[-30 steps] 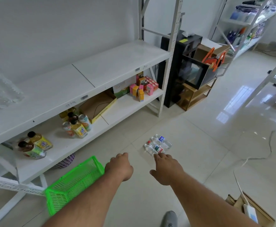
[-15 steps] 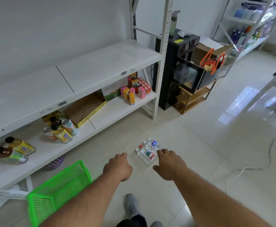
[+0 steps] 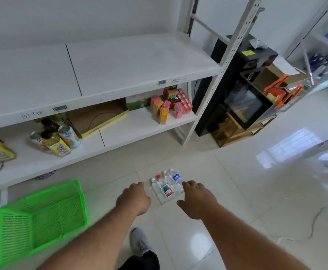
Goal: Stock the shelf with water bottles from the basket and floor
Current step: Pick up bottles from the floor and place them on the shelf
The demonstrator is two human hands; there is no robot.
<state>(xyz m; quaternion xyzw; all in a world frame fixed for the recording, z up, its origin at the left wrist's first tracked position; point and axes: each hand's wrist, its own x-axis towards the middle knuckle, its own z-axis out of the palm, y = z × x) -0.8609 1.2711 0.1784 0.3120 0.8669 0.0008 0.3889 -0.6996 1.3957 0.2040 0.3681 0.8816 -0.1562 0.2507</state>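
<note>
- Both hands are empty: the left hand (image 3: pixel 135 198) loosely curled, the right hand (image 3: pixel 197 199) spread.
- Between them, the water bottles (image 3: pixel 167 187) lie clustered on the floor tiles (image 3: pixel 227 191).
- They look light, smooth and prone to rolling; best gripped around the body.
- The green basket (image 3: pixel 40 217) sits tipped, near the white shelf (image 3: pixel 120 63).

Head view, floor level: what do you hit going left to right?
Green basket → left hand → water bottles → right hand → cable on the tiles.
</note>
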